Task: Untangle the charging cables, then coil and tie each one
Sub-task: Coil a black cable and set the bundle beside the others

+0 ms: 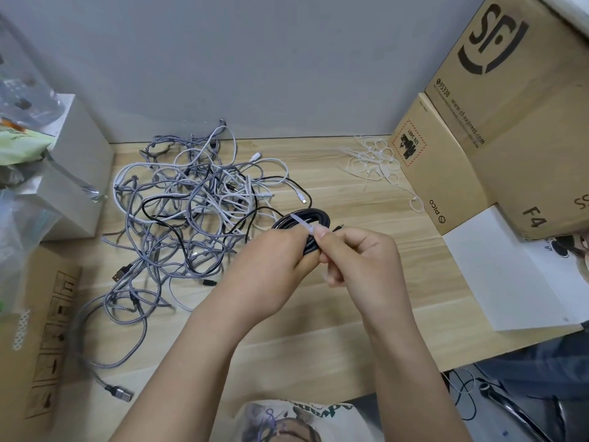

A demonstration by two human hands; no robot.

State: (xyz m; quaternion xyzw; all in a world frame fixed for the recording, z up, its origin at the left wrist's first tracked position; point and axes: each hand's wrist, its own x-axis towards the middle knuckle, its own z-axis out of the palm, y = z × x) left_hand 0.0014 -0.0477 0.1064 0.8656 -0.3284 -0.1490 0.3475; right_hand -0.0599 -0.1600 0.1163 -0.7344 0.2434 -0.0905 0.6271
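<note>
Head view: a light wooden table [318,314] fills the middle of the frame, with a plain gray wall [255,59] behind it.
Left hand [264,269]: in the middle, fingers curled round a coiled black cable [306,218].
Right hand [360,256]: just beside it, pinching a white tie [302,223] that lies across the coil.
Tangled cables [197,205]: a big messy pile of gray, white and black ones, left of the middle, lying on the table.
Spare ties [373,164]: a small white heap in the upper right, near the boxes.
Cardboard boxes [497,122]: big brown ones stacked at the right edge.
White paper [510,275]: flat on the table, lower right.
White box [76,161]: upper left, next to plastic bags [22,154].
</note>
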